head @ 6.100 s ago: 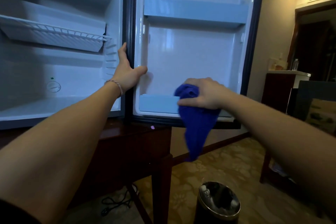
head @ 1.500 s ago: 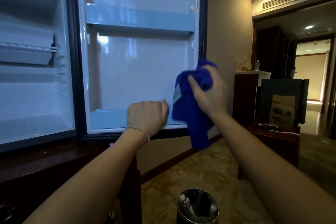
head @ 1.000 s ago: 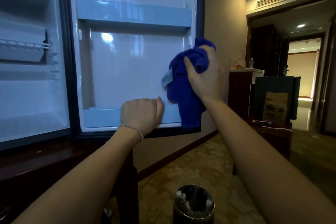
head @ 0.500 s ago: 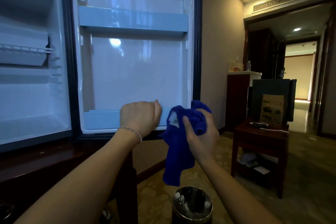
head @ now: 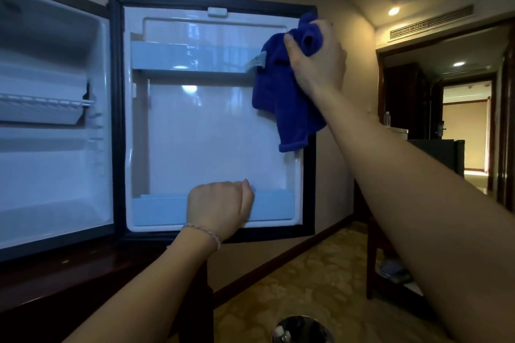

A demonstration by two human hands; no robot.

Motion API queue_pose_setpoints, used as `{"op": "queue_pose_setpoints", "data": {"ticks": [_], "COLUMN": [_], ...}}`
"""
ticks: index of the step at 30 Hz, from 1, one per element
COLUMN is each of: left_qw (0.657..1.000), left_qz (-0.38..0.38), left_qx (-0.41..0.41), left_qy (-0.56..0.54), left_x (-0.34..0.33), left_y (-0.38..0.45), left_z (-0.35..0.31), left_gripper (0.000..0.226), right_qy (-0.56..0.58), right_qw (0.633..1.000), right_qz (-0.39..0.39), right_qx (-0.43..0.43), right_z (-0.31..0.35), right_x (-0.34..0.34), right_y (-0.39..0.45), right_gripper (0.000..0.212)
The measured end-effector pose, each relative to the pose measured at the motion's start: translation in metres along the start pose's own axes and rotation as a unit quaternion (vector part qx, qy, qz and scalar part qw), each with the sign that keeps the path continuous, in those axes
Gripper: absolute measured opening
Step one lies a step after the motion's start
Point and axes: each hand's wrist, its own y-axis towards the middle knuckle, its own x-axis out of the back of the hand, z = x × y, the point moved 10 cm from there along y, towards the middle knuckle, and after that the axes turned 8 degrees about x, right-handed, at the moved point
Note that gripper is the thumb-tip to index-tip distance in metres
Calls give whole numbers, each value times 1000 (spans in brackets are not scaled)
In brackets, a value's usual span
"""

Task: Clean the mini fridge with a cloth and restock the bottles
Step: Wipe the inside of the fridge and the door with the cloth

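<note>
Change: half a second earlier our right hand (head: 317, 58) was low, near the bottom corner of the door; then it went up to the top right corner, and the blue cloth (head: 287, 97) went with it.
Right grip: we held the cloth bunched, with thumb and fingers curled around its upper part, and the rest hung down over the right edge of the fridge door (head: 211, 133).
Left grip: our left hand (head: 220, 207) stayed at the lower door shelf (head: 273, 207), fingers curled over its front edge. We think it steadied the door.
Cloth position: it touched the door liner beside the right end of the upper door shelf (head: 195, 57).
Fridge: the mini fridge (head: 55, 161) stood open on a dark wooden cabinet (head: 69, 287), and its wire shelf (head: 41, 108) carried nothing.
Meaning for task: we judged that the wiping had reached the top of the door, so cleaning was not finished.
Bottles: no bottle was in the fridge or the door; restocking was not started.
</note>
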Motion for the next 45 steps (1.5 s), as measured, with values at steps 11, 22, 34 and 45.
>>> {"op": "queue_pose_setpoints", "data": {"ticks": [11, 22, 34, 45], "left_qw": [988, 972, 926, 889], "left_qz": [136, -53, -18, 20], "left_qx": [-75, -187, 255, 292], "left_qy": [7, 133, -279, -352], "left_x": [-14, 39, 14, -6], "left_y": [2, 3, 17, 4], "left_z": [0, 105, 190, 194], "left_gripper": [30, 52, 99, 105], "right_qy": [16, -16, 13, -61], "right_qw": [993, 960, 956, 979], "right_qz": [67, 196, 169, 118], "right_qx": [-99, -198, -241, -152], "right_z": [-50, -56, -81, -88], "right_x": [10, -8, -34, -44], "right_y": [-202, -214, -213, -162], "right_gripper": [45, 104, 72, 65]}}
